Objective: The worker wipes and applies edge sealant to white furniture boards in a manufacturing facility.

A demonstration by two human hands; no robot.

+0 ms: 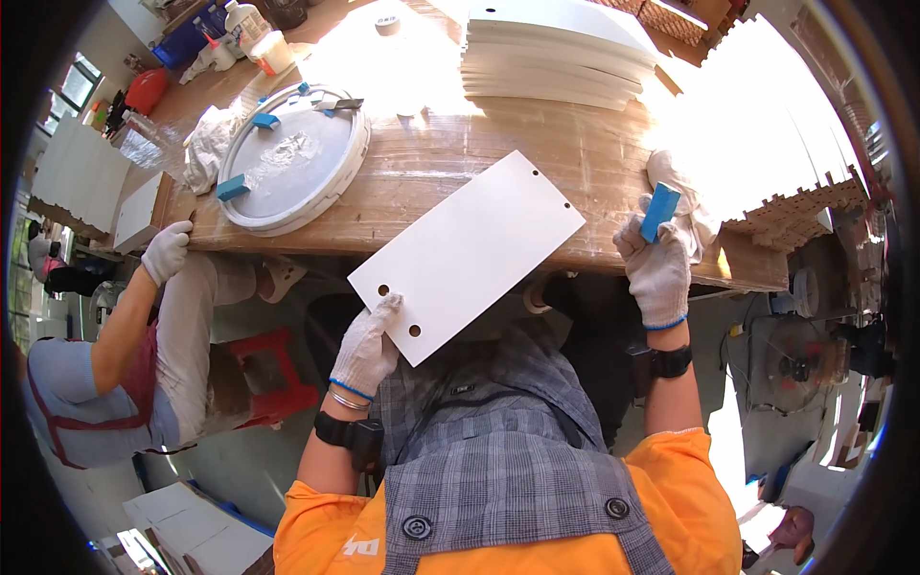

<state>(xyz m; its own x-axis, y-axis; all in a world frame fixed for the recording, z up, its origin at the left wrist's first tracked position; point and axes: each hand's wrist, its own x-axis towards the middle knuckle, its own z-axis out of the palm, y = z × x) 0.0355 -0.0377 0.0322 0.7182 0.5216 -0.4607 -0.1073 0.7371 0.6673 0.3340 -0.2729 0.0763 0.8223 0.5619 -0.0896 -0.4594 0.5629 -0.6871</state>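
My gloved left hand [366, 347] grips the near left corner of a white rectangular panel [474, 251], its thumb on the top face beside two larger holes. Two smaller holes show at the panel's far end, which lies over the wooden table [422, 153]. In my gloved right hand [659, 273] is a small blue sanding block [660, 213], held upright between the fingers, apart from the panel. Just behind that hand a crumpled pale cloth [704, 225] lies at the table's edge.
At the left a round white lid [297, 177] carries several blue blocks, white paste and a scraper. White panels [556, 57] are stacked at the back; more boards [781, 125] stand at the right. A co-worker [105, 374] sits at the left, a gloved hand near a white piece.
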